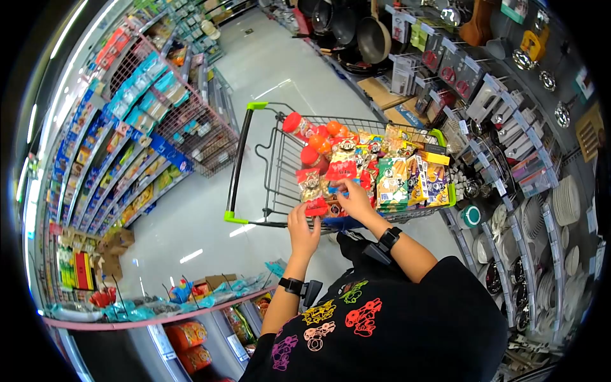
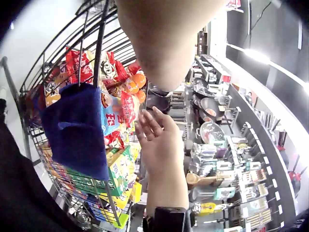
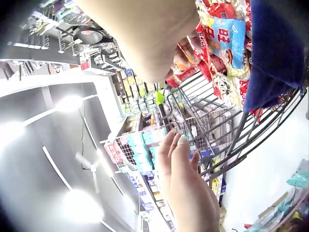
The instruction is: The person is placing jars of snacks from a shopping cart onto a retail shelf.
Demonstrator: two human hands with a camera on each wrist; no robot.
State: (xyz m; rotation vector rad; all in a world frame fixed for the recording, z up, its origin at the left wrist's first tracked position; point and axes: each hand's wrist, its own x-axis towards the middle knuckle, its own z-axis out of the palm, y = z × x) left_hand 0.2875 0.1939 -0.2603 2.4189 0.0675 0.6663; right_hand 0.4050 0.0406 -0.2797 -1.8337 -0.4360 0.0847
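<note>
In the head view, my left hand (image 1: pixel 303 230) is at the cart's near side, its fingertips beside the red end of a clear bag of snacks (image 1: pixel 310 184). The right wrist view shows this left hand (image 3: pixel 186 183) with fingers extended and nothing in them. My right hand (image 1: pixel 356 200) reaches over the packets, fingertips right at a red-and-clear packet. From the left wrist, the right hand (image 2: pixel 161 140) appears with loosely bent fingers beside a red packet (image 2: pixel 129 108). A light-blue packet (image 3: pixel 226 42) lies close to it. The shopping cart (image 1: pixel 273 169) holds these packets.
Red-lidded jars (image 1: pixel 294 122), orange round items (image 1: pixel 321 143) and green packs (image 1: pixel 391 181) fill the cart. A dark blue cloth (image 2: pixel 77 130) hangs on its side. Kitchenware shelves (image 1: pixel 509 159) stand right; snack shelves (image 1: pixel 108 165) stand left. A pink-edged shelf (image 1: pixel 159 320) is near me.
</note>
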